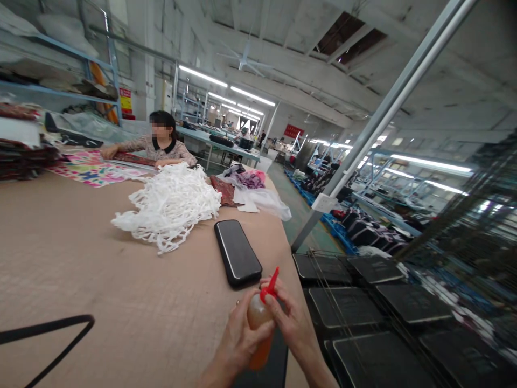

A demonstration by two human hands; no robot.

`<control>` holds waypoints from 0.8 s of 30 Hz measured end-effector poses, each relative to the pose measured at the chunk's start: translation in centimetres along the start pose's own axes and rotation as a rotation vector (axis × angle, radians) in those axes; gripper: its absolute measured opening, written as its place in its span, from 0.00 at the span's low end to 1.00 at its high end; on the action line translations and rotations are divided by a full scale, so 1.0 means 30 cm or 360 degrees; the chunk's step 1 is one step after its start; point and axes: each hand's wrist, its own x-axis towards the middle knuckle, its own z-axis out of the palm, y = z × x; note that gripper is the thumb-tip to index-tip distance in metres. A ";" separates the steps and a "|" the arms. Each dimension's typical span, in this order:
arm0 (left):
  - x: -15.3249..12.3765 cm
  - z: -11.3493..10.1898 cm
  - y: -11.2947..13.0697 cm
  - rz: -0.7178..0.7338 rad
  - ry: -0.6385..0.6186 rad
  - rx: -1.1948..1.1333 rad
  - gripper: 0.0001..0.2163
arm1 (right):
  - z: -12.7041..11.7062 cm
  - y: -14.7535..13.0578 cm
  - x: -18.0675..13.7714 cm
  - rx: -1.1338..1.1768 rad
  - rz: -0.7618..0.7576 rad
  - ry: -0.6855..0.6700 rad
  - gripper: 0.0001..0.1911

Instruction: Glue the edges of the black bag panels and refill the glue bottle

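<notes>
My left hand [241,332] is wrapped round the body of a squeeze bottle [258,310] that holds orange-brown liquid. The bottle stands nearly upright over the table's right side. At its top, the fingers of my right hand [290,312] close on the red nozzle cap [269,291], whose pointed tip leans up to the right. Just beyond the hands lies a black padded, rounded rectangular piece [238,252], flat on the table. Beneath the bottle there is a dark flat thing [274,355], partly hidden by my hands.
A heap of white netting [177,202] lies on the brown-covered table [121,291]. Behind it a co-worker [161,140] sits by patterned fabric [95,168]. Plastic and cloth [258,188] lie at the far edge. Black panels [347,307] and a slanted metal post [363,140] are at the right.
</notes>
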 end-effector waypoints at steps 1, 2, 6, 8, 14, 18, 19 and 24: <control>0.001 -0.009 0.011 0.0003 -0.0076 -0.0041 0.24 | -0.006 -0.008 -0.002 0.0079 0.0055 -0.0066 0.22; 0.002 -0.018 0.024 0.0004 -0.0147 -0.0077 0.24 | -0.013 -0.018 -0.005 0.0162 0.0110 -0.0117 0.23; -0.007 -0.049 0.076 -0.0010 -0.0379 -0.0263 0.26 | -0.033 -0.051 -0.031 0.0411 0.0167 -0.0060 0.25; -0.021 -0.052 0.095 -0.0029 -0.0534 -0.0384 0.26 | -0.038 -0.066 -0.047 0.0496 0.0091 -0.0035 0.27; -0.070 -0.067 0.122 -0.0114 -0.0887 -0.0636 0.24 | -0.124 -0.170 -0.089 0.0733 -0.0064 -0.0118 0.22; -0.073 -0.089 0.110 -0.0192 -0.0944 -0.0933 0.24 | -0.218 -0.207 -0.102 0.0849 -0.0227 0.0264 0.20; -0.072 -0.088 0.110 -0.0227 -0.0995 -0.1021 0.26 | -0.226 -0.200 -0.104 0.0815 -0.0191 0.0211 0.20; -0.081 -0.048 0.135 -0.0294 -0.1240 -0.1236 0.29 | -0.177 -0.159 -0.110 0.0559 0.0074 -0.0448 0.24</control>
